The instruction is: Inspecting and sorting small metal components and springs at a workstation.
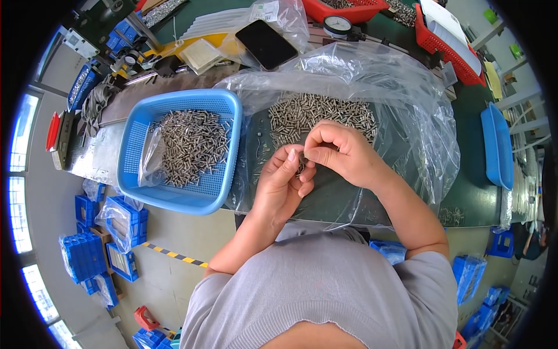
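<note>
My left hand (286,177) is curled around a few small metal pins (300,168), its thumb resting over them. Close beside it, my right hand (340,152) pinches thumb and forefinger together just above the left fingers; whatever is between those tips is too small to make out. Behind both hands, a pile of small metal pins (325,113) is spread on a clear plastic bag (407,134). To the left, a blue plastic basket (224,174) holds a heap of similar pins (189,145) and a crumpled clear bag (152,154).
A black phone (266,45) lies at the back, beside a stack of pale pads (201,56). A dial gauge (337,25) stands near a red basket (450,49). At the far right is a blue tray (497,146). Blue crates (84,256) stand on the floor to the left.
</note>
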### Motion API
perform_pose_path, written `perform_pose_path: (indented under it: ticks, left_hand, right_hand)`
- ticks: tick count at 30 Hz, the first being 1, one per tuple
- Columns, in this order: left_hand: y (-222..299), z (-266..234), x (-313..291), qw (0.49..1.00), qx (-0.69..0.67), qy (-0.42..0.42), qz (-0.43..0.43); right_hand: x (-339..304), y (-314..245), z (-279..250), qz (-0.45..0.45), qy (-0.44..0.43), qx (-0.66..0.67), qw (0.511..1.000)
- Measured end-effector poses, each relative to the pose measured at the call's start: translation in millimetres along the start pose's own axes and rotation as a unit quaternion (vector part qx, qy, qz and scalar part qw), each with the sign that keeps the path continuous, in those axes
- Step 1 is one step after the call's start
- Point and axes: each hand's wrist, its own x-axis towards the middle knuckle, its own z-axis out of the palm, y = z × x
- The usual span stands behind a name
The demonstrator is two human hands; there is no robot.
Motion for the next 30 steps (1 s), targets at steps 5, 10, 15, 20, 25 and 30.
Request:
perform_pose_path:
  ticks: [5,10,15,20,25,30]
  left_hand:
    - [0.5,-4.6,0.5,0.999,0.02,-0.026,-0.009]
    - [2.1,-1.5,0.5,0.999,0.012,-0.024,-0.035]
    - [-1.7,3.0,0.2,1.0,0.011,0.009,0.001]
    - [-1.2,0.7,0.7,0.999,-0.007,-0.011,0.046]
    - [-1.0,1.1,1.1,0.999,-0.019,-0.013,0.036]
    - [-0.7,0.0,0.6,0.999,-0.018,-0.014,0.035]
  right_hand:
    - [3.0,-3.8,1.3,0.0,-0.005,-0.008,1.0]
    - [5.3,1.3,-3.2,-0.146,0.02,-0.138,0.979]
    - [4.2,2.4,-4.4,-0.136,0.038,-0.132,0.981]
    - [4.8,1.7,-14.6,-0.029,0.084,-0.043,0.995]
    - [4.0,19.4,-20.8,-0.068,0.083,-0.281,0.954]
    - [7.0,22.8,-13.9,-0.099,0.064,-0.363,0.924]
